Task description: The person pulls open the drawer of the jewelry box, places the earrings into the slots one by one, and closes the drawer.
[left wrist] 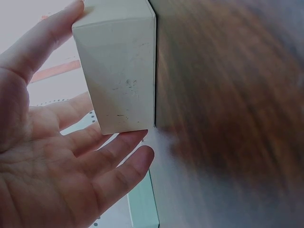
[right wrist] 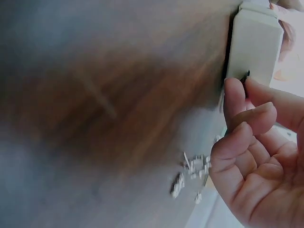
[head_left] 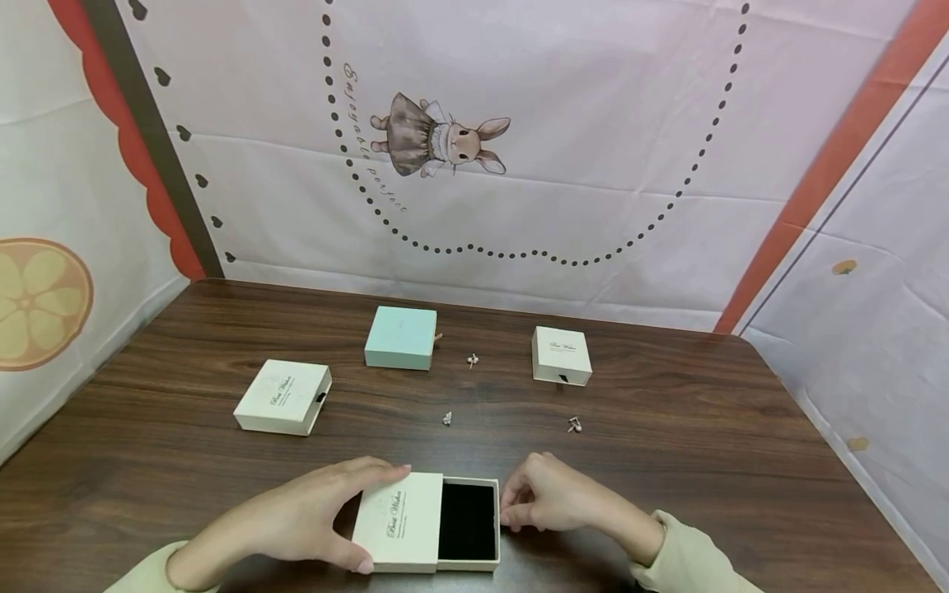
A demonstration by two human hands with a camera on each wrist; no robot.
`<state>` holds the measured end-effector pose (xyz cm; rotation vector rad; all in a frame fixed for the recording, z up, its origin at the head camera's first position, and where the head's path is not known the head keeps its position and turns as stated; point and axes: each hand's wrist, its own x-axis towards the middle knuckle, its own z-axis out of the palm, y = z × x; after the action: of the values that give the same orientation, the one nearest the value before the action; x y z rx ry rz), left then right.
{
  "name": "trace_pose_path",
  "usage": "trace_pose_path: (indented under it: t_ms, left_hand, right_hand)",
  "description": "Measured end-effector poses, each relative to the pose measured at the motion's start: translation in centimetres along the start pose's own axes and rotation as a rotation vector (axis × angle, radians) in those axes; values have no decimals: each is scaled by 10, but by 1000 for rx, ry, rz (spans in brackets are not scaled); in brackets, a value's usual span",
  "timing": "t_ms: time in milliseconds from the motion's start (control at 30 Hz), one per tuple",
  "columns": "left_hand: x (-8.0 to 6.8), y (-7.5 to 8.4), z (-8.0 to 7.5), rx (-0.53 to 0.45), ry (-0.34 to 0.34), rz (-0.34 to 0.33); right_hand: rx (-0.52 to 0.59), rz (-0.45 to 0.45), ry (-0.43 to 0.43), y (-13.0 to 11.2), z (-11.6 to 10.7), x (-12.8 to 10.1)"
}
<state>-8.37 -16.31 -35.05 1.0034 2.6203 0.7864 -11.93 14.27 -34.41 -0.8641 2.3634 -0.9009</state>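
the cream drawer box [head_left: 404, 520] sat at the near edge of the worktop [head_left: 667, 428], its black-lined tray [head_left: 467, 520] slid partway out to the right. the left hand [head_left: 311, 515] clasped the sleeve, thumb on the near side and fingers over the far edge. the right hand [head_left: 552, 494] had its fingers curled at the tray's end, probably pinching a small pull tab, though blur hid it. it looked light, stiff cardboard, easily dented; best held by the sleeve's sides and drawn by the tab.

bare hands, seemingly pale yellow-green sleeves [head_left: 689, 552]
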Motion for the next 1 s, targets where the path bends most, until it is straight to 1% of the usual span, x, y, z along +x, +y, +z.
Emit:
trace_pose_path:
  t_ms: [133,233,433,600,733,1000]
  left_hand:
    - [1,-1,0,4,3,8]
    - [1,-1,1,7,5,8]
    - [1,-1,0,8,-1,-3]
    - [1,-1,0,5,-6,-9]
    - [2,-2,0,5,-1,9]
    - [2,-1,0,-4,-7,-8]
  right_hand:
    - [68,-1,41,6,-11,-6]
    - [78,-5,74,10,-21,-12]
    - [92,39,118,18,-33,-24]
    - [77,58,129,26,-35,-30]
    - [72,81,135,31,-35,-33]
    - [89,91,116,37,-36,-38]
